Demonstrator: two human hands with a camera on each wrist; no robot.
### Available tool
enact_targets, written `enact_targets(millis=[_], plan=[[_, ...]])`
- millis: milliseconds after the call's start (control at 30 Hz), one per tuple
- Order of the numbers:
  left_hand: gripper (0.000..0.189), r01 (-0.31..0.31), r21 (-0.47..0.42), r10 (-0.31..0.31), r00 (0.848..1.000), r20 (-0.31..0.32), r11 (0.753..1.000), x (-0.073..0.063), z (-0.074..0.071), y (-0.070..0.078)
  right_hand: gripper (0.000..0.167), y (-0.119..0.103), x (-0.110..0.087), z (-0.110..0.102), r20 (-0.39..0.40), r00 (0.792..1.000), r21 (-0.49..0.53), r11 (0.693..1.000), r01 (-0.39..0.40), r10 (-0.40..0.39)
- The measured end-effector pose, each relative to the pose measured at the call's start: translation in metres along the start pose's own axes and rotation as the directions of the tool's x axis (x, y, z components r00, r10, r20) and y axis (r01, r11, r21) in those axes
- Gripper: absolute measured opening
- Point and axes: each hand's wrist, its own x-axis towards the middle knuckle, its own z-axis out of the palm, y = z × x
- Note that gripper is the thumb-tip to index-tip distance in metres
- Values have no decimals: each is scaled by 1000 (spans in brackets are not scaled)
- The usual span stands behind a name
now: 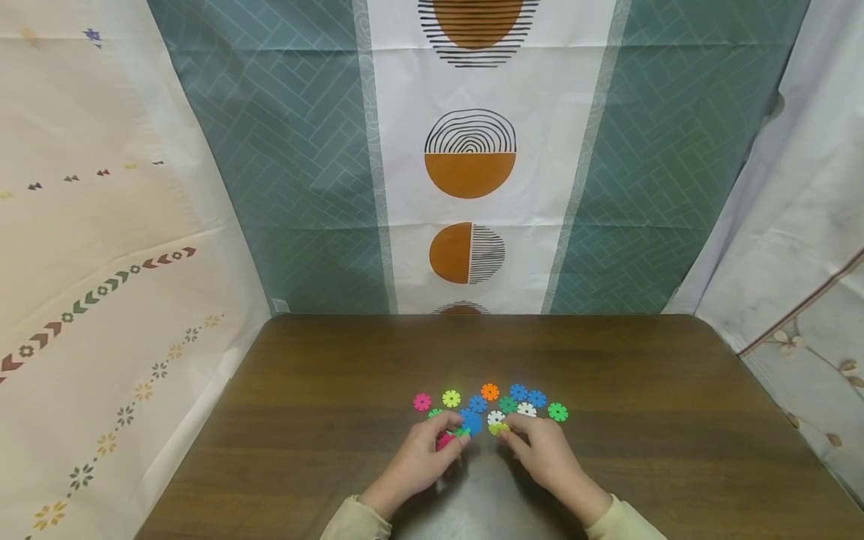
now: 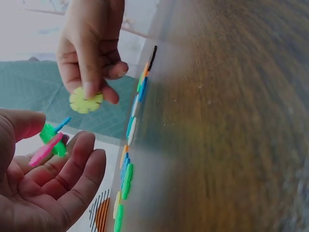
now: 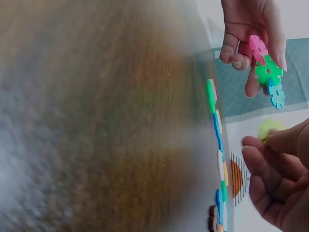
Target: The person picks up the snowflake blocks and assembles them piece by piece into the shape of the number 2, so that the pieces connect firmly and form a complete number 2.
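My left hand [image 1: 425, 454] holds a small chain of notched plastic discs, seen best in the right wrist view. A pink disc [image 3: 258, 47] slots into a green disc [image 3: 268, 72], and a blue disc [image 3: 276, 94] is joined to the green one's other side. The thumb lies along the green disc. My right hand [image 1: 548, 454] pinches a single yellow disc [image 2: 86, 100] at its edge between thumb and fingers. In the left wrist view, this yellow disc is close to the blue end of the chain but apart from it.
Several loose discs lie on the brown wooden table [image 1: 324, 420] beyond the hands, among them a pink one [image 1: 421, 403], a yellow one [image 1: 451, 399], an orange one [image 1: 490, 392] and a green one [image 1: 557, 412]. A patterned curtain [image 1: 466, 255] hangs behind the table's far edge.
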Motion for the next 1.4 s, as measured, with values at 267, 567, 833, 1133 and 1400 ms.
enact_targets(millis=[267, 567, 833, 1133, 1400], plan=[[24, 3, -74, -2, 1000, 18, 997, 2, 4, -4, 15, -5, -3, -2, -72, 995, 42, 996, 74, -71], [26, -2, -80, 4, 1000, 26, 997, 2, 3, -3, 14, -5, -4, 0, -134, 981, -3, 990, 139, -138], [29, -36, -89, 40, 998, 42, 995, 1, 2, -2, 14, -5, -4, 1, -137, 974, -41, 983, 178, -182], [39, -16, -43, 20, 996, 89, 999, 2, 2, -2, 16, -5, -5, 5, -175, 960, -69, 975, 209, -218], [38, -35, -131, 56, 986, 155, 991, 4, -1, -2, 19, -2, -4, 9, -245, 917, -111, 949, 296, -315]])
